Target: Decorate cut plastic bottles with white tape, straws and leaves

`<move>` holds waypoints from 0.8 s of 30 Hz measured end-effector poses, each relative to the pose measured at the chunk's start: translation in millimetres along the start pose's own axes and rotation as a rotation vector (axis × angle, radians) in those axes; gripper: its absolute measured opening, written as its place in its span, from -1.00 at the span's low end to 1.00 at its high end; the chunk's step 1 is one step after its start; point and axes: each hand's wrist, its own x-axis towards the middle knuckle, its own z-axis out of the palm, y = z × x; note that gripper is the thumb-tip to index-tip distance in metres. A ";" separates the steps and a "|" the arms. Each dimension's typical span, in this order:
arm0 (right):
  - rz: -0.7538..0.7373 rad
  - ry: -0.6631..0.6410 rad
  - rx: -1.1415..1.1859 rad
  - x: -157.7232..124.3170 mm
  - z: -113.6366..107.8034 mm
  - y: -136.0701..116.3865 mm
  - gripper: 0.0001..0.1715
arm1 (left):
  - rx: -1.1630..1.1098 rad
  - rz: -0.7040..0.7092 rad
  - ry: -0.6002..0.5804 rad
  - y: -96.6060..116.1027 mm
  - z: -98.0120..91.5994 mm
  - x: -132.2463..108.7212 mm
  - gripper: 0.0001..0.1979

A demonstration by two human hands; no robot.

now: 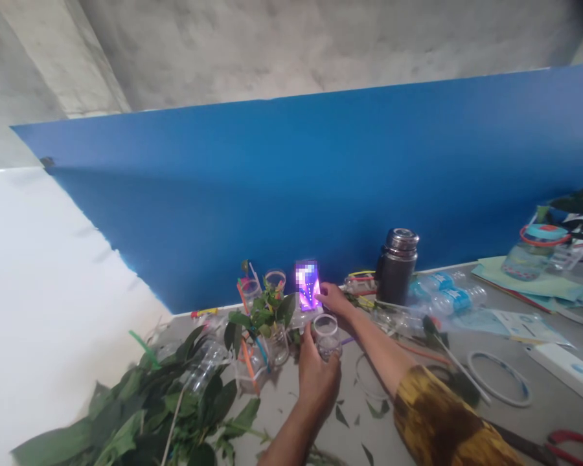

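Observation:
My left hand [319,372] is wrapped round a clear cup-like container [326,327], its round rim facing up. Just beyond it, a phone [308,285] leans upright near the blue wall, its screen lit purple. My right hand [334,300] reaches across to the phone's right edge, fingers apart, a fingertip at the lower right of the screen. Left of the phone, leafy sprigs [265,314] stand in a clear container [276,346], with an orange straw [249,366] and a blue straw [263,354] beside it.
Cut leafy branches [140,408] cover the left of the table. A dark thermos [397,268] and lying plastic bottles [454,299] are on the right. Nearer are a pale hose loop [499,378], a white box [566,375] and red-handled pliers [571,440].

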 end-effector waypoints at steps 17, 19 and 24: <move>0.157 -0.002 0.141 -104.7 -71.7 -33.5 -0.74 | -0.008 0.053 0.001 -6.4 -1.0 8.4 -0.09; 0.151 -0.011 0.091 -122.2 -69.9 -28.4 -0.69 | 0.006 0.070 -0.005 -7.6 -0.9 8.0 -0.10; 0.072 0.016 0.007 -156.6 -56.0 -16.0 -0.54 | 0.026 0.074 -0.005 -8.6 0.8 5.9 -0.09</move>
